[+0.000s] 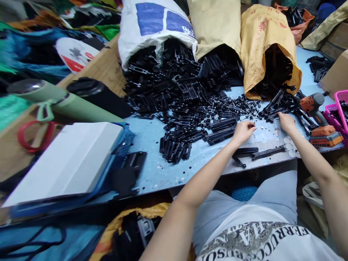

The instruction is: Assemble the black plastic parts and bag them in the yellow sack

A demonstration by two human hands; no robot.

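Left hand (245,131), fingers curled, contents indiscernible; right hand (287,123) at black plastic parts (277,101), grip indiscernible; three open sacks (214,21); one cordless drill (315,106).

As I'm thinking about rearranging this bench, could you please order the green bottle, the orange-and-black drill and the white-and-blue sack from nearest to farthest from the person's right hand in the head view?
From the right hand:
1. Drill: just to its right.
2. White-and-blue sack: left, toward the back.
3. Green bottle: far left.
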